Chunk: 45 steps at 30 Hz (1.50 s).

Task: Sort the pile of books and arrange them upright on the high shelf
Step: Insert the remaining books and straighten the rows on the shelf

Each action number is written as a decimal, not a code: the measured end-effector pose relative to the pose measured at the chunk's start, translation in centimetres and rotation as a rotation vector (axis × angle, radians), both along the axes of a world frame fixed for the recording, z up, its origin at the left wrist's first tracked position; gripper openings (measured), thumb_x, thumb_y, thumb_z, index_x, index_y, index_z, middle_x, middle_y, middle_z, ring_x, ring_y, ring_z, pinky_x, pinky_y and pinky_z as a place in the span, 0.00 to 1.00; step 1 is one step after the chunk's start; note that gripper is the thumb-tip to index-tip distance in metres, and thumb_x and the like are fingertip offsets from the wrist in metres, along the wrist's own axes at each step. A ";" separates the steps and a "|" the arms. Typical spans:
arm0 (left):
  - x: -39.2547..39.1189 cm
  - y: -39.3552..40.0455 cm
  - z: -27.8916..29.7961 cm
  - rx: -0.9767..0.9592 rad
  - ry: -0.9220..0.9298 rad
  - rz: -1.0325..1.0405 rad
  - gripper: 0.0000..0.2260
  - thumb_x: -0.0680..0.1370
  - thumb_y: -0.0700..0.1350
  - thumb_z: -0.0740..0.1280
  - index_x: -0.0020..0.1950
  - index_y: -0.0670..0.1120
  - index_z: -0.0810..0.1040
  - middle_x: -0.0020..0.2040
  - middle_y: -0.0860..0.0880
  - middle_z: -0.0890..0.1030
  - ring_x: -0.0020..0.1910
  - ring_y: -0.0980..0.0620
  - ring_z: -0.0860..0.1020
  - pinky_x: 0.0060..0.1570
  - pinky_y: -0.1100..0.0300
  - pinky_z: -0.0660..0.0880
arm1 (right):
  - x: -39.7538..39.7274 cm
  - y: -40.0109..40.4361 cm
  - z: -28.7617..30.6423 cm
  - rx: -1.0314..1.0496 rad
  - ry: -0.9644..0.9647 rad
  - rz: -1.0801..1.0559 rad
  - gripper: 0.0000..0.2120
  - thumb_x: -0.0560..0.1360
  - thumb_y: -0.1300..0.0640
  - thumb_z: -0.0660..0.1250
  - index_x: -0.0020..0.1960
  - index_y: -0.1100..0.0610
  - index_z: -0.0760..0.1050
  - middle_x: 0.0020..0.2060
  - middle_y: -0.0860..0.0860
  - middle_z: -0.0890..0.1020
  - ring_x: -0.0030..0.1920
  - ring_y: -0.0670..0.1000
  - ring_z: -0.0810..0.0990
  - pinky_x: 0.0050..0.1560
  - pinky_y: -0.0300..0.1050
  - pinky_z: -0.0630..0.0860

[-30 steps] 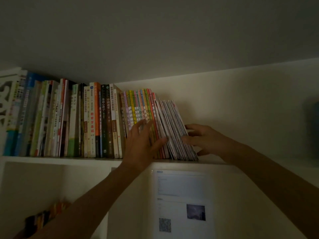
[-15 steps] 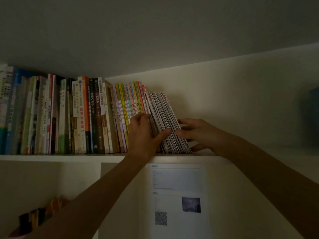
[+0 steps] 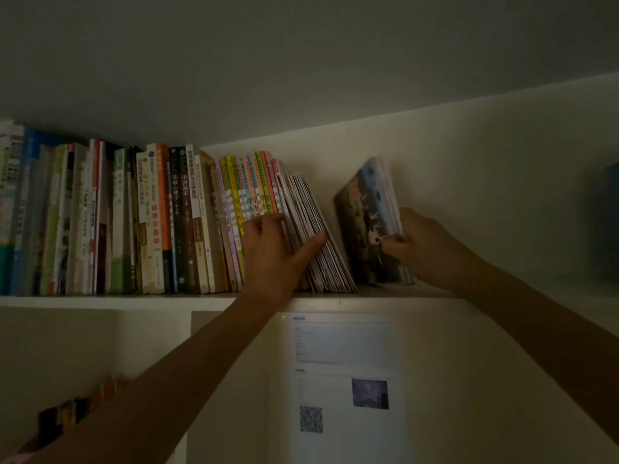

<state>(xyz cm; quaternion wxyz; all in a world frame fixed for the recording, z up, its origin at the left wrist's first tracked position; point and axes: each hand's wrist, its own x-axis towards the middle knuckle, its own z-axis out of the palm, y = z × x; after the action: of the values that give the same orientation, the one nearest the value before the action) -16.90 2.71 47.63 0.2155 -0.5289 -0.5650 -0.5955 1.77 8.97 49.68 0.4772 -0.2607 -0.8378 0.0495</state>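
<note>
Up on the high white shelf [image 3: 100, 301], the left hand [image 3: 273, 254] presses its straight fingers and spread thumb against the leaning stack of thin, pale-edged booklets [image 3: 315, 236] at the right end of the upright row of colourful books [image 3: 134, 222]. Just beside that stack, apart from it, the right hand [image 3: 423, 239] grips a small bundle of thin picture books with dark illustrated covers [image 3: 366, 219] (tilted left, lower edge on the shelf), fingers curled round its right side.

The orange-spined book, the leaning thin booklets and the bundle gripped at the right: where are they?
orange-spined book [image 3: 163, 195]: head view, upper spine.
leaning thin booklets [image 3: 310, 209]: head view, fanned page edges.
gripped bundle of booklets [image 3: 363, 216]: head view, front cover.
</note>
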 end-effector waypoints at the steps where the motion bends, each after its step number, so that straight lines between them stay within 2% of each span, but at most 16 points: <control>1: 0.2 -0.1 0.1 0.042 -0.013 -0.016 0.29 0.72 0.54 0.69 0.68 0.44 0.64 0.66 0.46 0.61 0.68 0.48 0.62 0.67 0.57 0.62 | 0.4 0.1 0.0 -0.019 0.029 0.009 0.10 0.79 0.56 0.60 0.55 0.62 0.67 0.41 0.52 0.74 0.36 0.48 0.72 0.26 0.30 0.67; 5: 1.0 -0.1 0.6 0.109 -0.011 -0.053 0.24 0.74 0.51 0.68 0.65 0.43 0.67 0.59 0.50 0.61 0.66 0.48 0.64 0.67 0.55 0.65 | 1.1 -0.1 -0.2 -0.068 0.082 0.040 0.07 0.79 0.56 0.59 0.51 0.60 0.65 0.36 0.49 0.70 0.32 0.45 0.68 0.23 0.29 0.65; 9: 1.3 0.2 0.9 0.068 -0.042 -0.024 0.30 0.71 0.51 0.71 0.67 0.44 0.63 0.66 0.44 0.64 0.65 0.47 0.67 0.65 0.51 0.69 | 0.2 -0.8 -0.2 -0.006 -0.020 0.056 0.12 0.79 0.56 0.59 0.58 0.63 0.67 0.47 0.56 0.76 0.38 0.49 0.73 0.31 0.36 0.69; 12: 1.5 0.2 1.4 0.088 -0.085 -0.136 0.27 0.72 0.46 0.72 0.65 0.46 0.63 0.62 0.46 0.69 0.60 0.47 0.73 0.57 0.48 0.76 | -1.3 -1.3 -0.3 0.006 -0.070 0.073 0.12 0.79 0.57 0.59 0.60 0.63 0.67 0.49 0.59 0.77 0.44 0.57 0.78 0.38 0.44 0.74; 16: 1.9 -0.3 1.2 0.093 -0.129 -0.304 0.23 0.74 0.43 0.69 0.64 0.50 0.62 0.48 0.55 0.73 0.50 0.51 0.77 0.46 0.56 0.79 | -3.2 -1.4 -0.4 -0.039 -0.076 0.175 0.15 0.80 0.58 0.58 0.66 0.57 0.67 0.57 0.57 0.78 0.54 0.55 0.78 0.48 0.43 0.74; 19: 1.1 -0.8 0.2 0.056 -0.123 -0.439 0.21 0.76 0.41 0.67 0.63 0.54 0.61 0.48 0.57 0.74 0.47 0.61 0.79 0.39 0.66 0.79 | -3.7 -0.7 -0.5 -0.116 -0.035 0.262 0.17 0.79 0.58 0.62 0.67 0.53 0.69 0.58 0.53 0.78 0.55 0.51 0.78 0.49 0.39 0.76; 21: 0.1 -1.6 -0.9 0.026 -0.064 -0.404 0.18 0.76 0.41 0.66 0.62 0.52 0.64 0.46 0.58 0.74 0.41 0.67 0.78 0.34 0.73 0.75 | -3.7 -0.5 -0.3 -0.224 -0.037 0.322 0.17 0.78 0.57 0.63 0.67 0.53 0.69 0.55 0.51 0.79 0.49 0.48 0.78 0.40 0.33 0.74; 23: -1.6 -2.5 -1.6 0.017 -0.008 -0.285 0.13 0.76 0.43 0.66 0.58 0.50 0.68 0.48 0.55 0.74 0.43 0.62 0.76 0.34 0.73 0.73 | -3.7 -0.7 0.2 -0.305 -0.077 0.338 0.17 0.78 0.57 0.63 0.67 0.55 0.68 0.48 0.48 0.78 0.42 0.43 0.76 0.32 0.27 0.71; 26: -4.9 -4.3 -2.0 -0.001 0.018 -0.151 0.03 0.77 0.45 0.65 0.50 0.49 0.73 0.48 0.54 0.72 0.44 0.59 0.74 0.34 0.73 0.72 | -4.8 -1.5 0.4 -0.204 -0.151 0.190 0.22 0.79 0.48 0.59 0.70 0.56 0.64 0.56 0.51 0.78 0.50 0.48 0.78 0.48 0.33 0.73; 29: -7.5 -5.6 -1.6 0.017 0.065 -0.088 0.01 0.77 0.43 0.65 0.47 0.49 0.73 0.46 0.58 0.71 0.43 0.59 0.74 0.34 0.73 0.73 | -7.5 -2.3 -0.6 -0.065 -0.192 -0.116 0.39 0.77 0.40 0.55 0.76 0.61 0.42 0.75 0.58 0.57 0.71 0.58 0.63 0.68 0.48 0.64; 31: -9.1 -6.0 -1.5 0.010 0.083 -0.069 0.01 0.77 0.44 0.65 0.47 0.49 0.73 0.46 0.59 0.70 0.42 0.60 0.74 0.34 0.74 0.72 | -9.1 -2.6 -1.3 -0.058 -0.174 -0.240 0.42 0.78 0.40 0.54 0.74 0.61 0.31 0.76 0.58 0.45 0.73 0.62 0.56 0.70 0.54 0.60; 33: -10.9 -6.0 -1.4 0.007 0.140 -0.021 0.02 0.77 0.46 0.65 0.48 0.50 0.73 0.46 0.58 0.70 0.41 0.62 0.73 0.36 0.76 0.70 | -9.7 -2.9 -1.3 -0.101 -0.142 -0.252 0.42 0.78 0.42 0.53 0.74 0.62 0.30 0.76 0.59 0.43 0.72 0.62 0.57 0.71 0.54 0.60; 36: -13.3 -6.2 -1.2 -0.027 0.193 -0.028 0.03 0.77 0.46 0.65 0.50 0.49 0.73 0.50 0.54 0.71 0.42 0.64 0.72 0.40 0.78 0.69 | -10.0 -3.3 -1.3 -0.062 -0.174 -0.460 0.41 0.78 0.41 0.52 0.74 0.62 0.31 0.76 0.59 0.42 0.75 0.62 0.48 0.73 0.58 0.52; 38: -14.7 -6.4 -0.7 -0.046 0.194 -0.069 0.04 0.77 0.46 0.65 0.51 0.48 0.74 0.52 0.54 0.70 0.43 0.65 0.71 0.40 0.79 0.70 | -11.4 -4.4 -1.4 0.145 -0.094 -0.575 0.37 0.80 0.44 0.52 0.76 0.63 0.37 0.76 0.60 0.43 0.75 0.63 0.46 0.73 0.61 0.48; 41: -16.8 -6.9 0.8 -0.059 0.247 -0.136 0.04 0.77 0.46 0.65 0.50 0.50 0.73 0.53 0.55 0.69 0.45 0.65 0.72 0.40 0.77 0.71 | -15.9 -6.7 -0.6 0.528 0.088 -0.422 0.28 0.76 0.54 0.59 0.71 0.66 0.61 0.69 0.65 0.66 0.69 0.67 0.64 0.68 0.62 0.59; 45: -20.1 -7.9 3.9 -0.050 0.372 -0.174 0.04 0.77 0.46 0.65 0.50 0.51 0.72 0.51 0.56 0.69 0.47 0.60 0.73 0.44 0.71 0.72 | -22.0 -8.8 2.4 0.440 0.079 -0.100 0.16 0.78 0.59 0.61 0.65 0.56 0.68 0.62 0.52 0.72 0.58 0.45 0.68 0.54 0.37 0.63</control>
<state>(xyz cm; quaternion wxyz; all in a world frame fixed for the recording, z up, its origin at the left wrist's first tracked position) -36.96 -5.23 51.54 0.2506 -0.6816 -0.4825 -0.4896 -20.23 0.14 52.09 0.5570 -0.1895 -0.7950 -0.1479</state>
